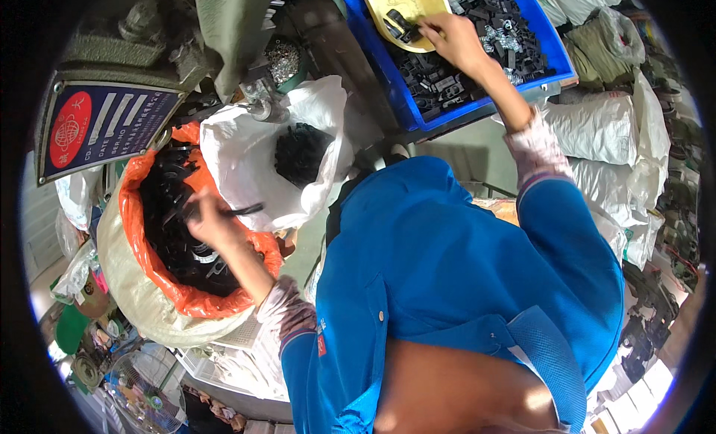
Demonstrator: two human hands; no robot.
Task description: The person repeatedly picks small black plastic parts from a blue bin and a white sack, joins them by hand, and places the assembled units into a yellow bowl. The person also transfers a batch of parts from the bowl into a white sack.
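Observation:
My left hand [211,219], blurred by motion, is over an orange-lined sack [134,210] full of black parts [168,236]. A long, thin black part [246,210] sticks out from its closed fingers; its exact kind is too smeared to make out. My right hand [456,42] reaches to the edge of a yellow basin [421,1], fingertips closed on a small black part beside other black pieces [401,24] there. Beneath the basin is a blue crate [556,50] of small black and metallic parts [447,87].
Between the orange-lined sack and my body stands a white sack [250,173] with black parts inside. A machine with a blue plate [112,124] is at upper left, near a container of small metal pieces [283,61]. White sacks [597,128] are piled at right.

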